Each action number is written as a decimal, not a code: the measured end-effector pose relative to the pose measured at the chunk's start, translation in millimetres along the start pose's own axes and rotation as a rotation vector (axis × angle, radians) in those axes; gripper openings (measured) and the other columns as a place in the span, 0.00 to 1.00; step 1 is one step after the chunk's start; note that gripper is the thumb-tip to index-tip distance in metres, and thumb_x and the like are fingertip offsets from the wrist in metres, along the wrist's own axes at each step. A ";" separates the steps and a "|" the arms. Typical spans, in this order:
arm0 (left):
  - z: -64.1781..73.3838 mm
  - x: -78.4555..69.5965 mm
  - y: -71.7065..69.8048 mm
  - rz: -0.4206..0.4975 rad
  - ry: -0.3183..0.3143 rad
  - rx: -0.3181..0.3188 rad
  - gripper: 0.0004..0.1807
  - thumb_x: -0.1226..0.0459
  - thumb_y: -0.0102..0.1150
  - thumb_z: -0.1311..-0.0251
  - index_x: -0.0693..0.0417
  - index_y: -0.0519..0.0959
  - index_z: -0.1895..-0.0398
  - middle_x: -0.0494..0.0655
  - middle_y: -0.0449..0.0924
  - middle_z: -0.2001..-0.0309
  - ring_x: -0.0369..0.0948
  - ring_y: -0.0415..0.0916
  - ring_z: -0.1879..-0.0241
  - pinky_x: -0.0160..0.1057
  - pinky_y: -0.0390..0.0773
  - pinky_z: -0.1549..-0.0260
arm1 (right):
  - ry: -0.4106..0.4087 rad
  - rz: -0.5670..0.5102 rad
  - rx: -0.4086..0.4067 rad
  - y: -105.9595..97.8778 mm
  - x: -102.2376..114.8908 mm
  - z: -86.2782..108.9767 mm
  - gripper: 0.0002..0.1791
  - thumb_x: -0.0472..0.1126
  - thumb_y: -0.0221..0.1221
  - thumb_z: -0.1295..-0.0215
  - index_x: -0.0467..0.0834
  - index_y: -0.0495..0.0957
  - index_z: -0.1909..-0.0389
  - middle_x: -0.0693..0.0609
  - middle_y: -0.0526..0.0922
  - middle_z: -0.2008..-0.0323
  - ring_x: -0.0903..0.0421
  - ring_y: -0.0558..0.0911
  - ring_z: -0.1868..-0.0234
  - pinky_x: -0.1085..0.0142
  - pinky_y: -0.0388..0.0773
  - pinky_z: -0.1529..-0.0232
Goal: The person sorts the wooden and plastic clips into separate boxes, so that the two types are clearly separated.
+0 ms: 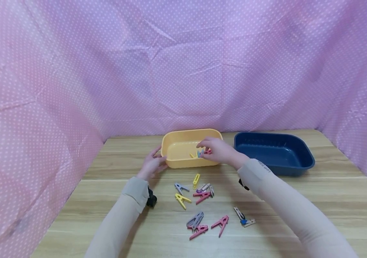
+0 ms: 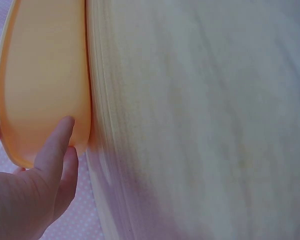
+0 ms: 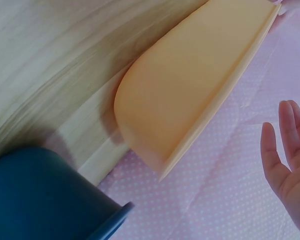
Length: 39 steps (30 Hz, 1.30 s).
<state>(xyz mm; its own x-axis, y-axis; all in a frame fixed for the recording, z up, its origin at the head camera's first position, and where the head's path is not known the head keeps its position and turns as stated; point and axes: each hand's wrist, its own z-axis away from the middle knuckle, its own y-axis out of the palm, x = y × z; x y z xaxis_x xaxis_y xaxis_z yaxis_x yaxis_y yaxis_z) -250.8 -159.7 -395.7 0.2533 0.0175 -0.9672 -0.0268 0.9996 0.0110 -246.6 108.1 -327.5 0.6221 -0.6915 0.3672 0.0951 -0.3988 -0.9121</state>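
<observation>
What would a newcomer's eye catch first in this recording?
Probably the pink dotted cloth, filling the background. Next, the yellow bin near the back of the table, with the left hand at its left end and the right hand over its right side. Colourful clothespins lie scattered in front.

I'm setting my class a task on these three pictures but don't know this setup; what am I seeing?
There is no machine, just someone working bare-handed. The head view comes from a camera worn on the head, looking forward and down; the other two come from wrist cameras, one per arm. On the wood-grain table stand a yellow basin and a navy basin, with loose clothespins in front. The left hand touches the yellow basin's left end. The right hand reaches over its right side, where more clothespins lie; whether it pinches one is unclear.
</observation>
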 end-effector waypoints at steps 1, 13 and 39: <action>0.0 0.0 -0.2 -0.001 0.002 0.003 0.36 0.73 0.48 0.35 0.47 0.52 0.26 0.63 0.62 0.37 0.48 0.72 0.49 0.48 0.73 0.42 | -0.002 -0.002 0.003 0.1 1.3 0.7 0.18 0.43 0.63 0.39 0.42 0.78 0.48 0.45 0.79 0.50 0.48 0.79 0.53 0.57 0.79 0.48; 0.0 -1.0 0.5 0.006 -0.001 0.015 0.36 0.73 0.47 0.34 0.46 0.51 0.26 0.63 0.59 0.34 0.52 0.68 0.42 0.49 0.72 0.40 | -0.077 -0.022 0.004 5.1 7.2 5.5 0.17 0.40 0.63 0.40 0.42 0.79 0.50 0.47 0.80 0.54 0.50 0.79 0.58 0.59 0.80 0.53; -0.8 0.1 0.4 0.000 0.002 0.008 0.35 0.73 0.48 0.34 0.45 0.52 0.26 0.62 0.60 0.37 0.51 0.69 0.44 0.47 0.73 0.41 | -0.094 -0.067 0.211 41.1 20.0 12.7 0.24 0.48 0.64 0.41 0.43 0.76 0.45 0.48 0.77 0.47 0.50 0.76 0.46 0.55 0.74 0.42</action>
<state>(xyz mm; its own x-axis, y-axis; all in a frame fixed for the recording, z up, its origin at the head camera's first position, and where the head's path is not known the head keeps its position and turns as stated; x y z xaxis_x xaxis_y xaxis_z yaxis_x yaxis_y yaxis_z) -251.6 -159.3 -396.0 0.2509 0.0170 -0.9679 -0.0193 0.9997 0.0126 -220.4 85.5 -360.0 0.6777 -0.6048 0.4183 0.2924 -0.3003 -0.9079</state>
